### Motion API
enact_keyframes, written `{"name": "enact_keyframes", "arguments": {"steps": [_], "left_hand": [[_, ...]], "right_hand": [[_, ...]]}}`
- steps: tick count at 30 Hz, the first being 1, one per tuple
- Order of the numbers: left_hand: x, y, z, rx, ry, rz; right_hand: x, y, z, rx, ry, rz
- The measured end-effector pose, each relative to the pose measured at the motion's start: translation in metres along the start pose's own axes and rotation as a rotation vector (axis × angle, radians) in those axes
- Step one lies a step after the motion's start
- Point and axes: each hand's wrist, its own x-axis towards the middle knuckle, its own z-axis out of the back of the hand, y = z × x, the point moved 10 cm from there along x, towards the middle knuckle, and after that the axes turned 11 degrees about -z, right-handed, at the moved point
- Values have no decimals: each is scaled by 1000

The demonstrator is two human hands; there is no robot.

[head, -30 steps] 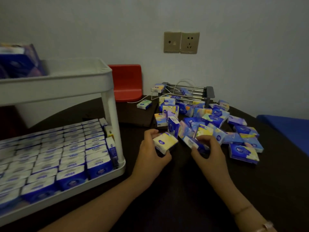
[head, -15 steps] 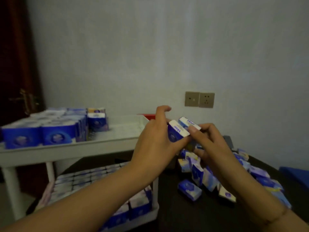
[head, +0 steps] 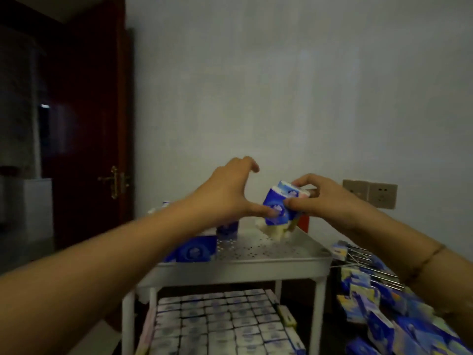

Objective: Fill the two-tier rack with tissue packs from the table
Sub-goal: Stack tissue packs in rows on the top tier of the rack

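The white two-tier rack [head: 230, 274] stands in front of me. Its perforated top tier holds blue tissue packs [head: 194, 249] at the left, and its lower tier is filled with rows of packs [head: 217, 321]. My right hand [head: 325, 201] grips a small bundle of tissue packs [head: 277, 203] in the air over the back of the top tier. Pale yellow packs [head: 273, 230] hang just below the bundle, blurred. My left hand [head: 227, 193] is spread wide beside the bundle, with only its thumb touching the blue pack.
A heap of loose tissue packs [head: 384, 319] covers the dark table at the right, around a wire rack [head: 371, 262]. A wall socket [head: 371, 194] is behind my right hand. A dark red door [head: 89, 124] stands at the left.
Both hands lifted packs from the table pile and carried them left over the rack's top tier. My left hand has let go and spread its fingers. The view rose.
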Motion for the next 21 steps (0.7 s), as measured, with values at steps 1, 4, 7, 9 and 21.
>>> {"name": "enact_keyframes", "arguments": {"steps": [1, 4, 7, 9, 21], "left_hand": [[4, 22, 0, 59, 123, 65], [8, 73, -21, 207, 504, 199], [18, 100, -49, 288, 622, 221], [25, 112, -61, 309, 620, 217], [28, 138, -79, 260, 590, 262]], "right_hand": [[6, 0, -12, -51, 66, -2], [17, -6, -52, -145, 296, -20], [28, -13, -82, -148, 403, -5], [40, -14, -93, -160, 380, 21], [71, -20, -119, -493, 144, 28]]}}
